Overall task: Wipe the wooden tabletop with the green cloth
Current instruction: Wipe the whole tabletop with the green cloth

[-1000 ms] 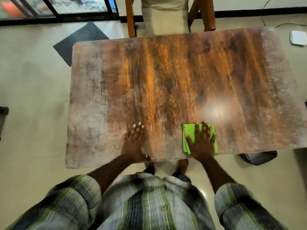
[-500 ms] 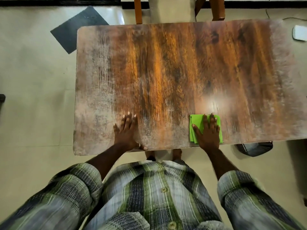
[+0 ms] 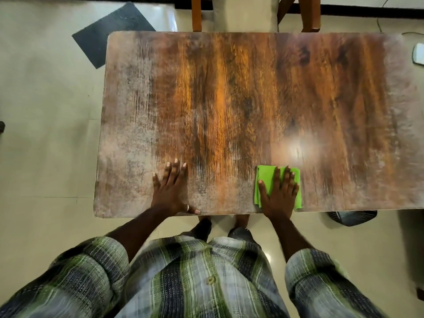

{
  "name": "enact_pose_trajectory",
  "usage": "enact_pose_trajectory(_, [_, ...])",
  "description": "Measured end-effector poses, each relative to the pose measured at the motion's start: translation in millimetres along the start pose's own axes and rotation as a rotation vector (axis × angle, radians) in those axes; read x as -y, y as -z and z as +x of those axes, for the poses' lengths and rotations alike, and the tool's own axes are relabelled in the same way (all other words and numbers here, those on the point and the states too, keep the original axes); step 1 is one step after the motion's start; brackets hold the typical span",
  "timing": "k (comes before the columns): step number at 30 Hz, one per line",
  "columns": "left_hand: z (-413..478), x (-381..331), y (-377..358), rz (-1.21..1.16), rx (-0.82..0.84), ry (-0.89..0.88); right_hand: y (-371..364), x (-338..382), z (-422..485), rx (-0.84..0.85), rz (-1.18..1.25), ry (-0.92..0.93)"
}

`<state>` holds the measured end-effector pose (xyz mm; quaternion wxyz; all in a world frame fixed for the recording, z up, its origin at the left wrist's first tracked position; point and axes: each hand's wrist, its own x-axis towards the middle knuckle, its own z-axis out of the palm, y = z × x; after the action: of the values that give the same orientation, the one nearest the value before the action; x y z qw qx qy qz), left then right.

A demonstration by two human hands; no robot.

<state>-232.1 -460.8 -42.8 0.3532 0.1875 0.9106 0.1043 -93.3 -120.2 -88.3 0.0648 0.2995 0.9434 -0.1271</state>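
- Where the near counter (image 3: 229, 99) edge runs, the right hand (image 3: 278, 193) lies spread, pressing flat the folded green cloth (image 3: 263, 177); left hand (image 3: 171, 189) spread, bracing on bare wood.
- Cloth judged light, soft, prone to bunching; palm pressure preferable to pinching.
- Far surface carries nothing.

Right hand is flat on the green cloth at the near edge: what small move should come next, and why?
Probably push the green cloth away across the tabletop. The right hand presses it flat at the near edge, the left hand braces on bare wood, and everything beyond lies ahead.
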Motion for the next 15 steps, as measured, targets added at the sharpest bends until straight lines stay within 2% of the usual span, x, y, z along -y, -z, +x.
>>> enact_pose_trajectory(10, [7,4,-3,0.022,0.01,-0.019,-46,185,-30,0.099,0.08,0.15])
enact_pose_trajectory(15, [11,10,-7,0.066,0.014,-0.018,-51,215,-42,0.102,0.093,0.163])
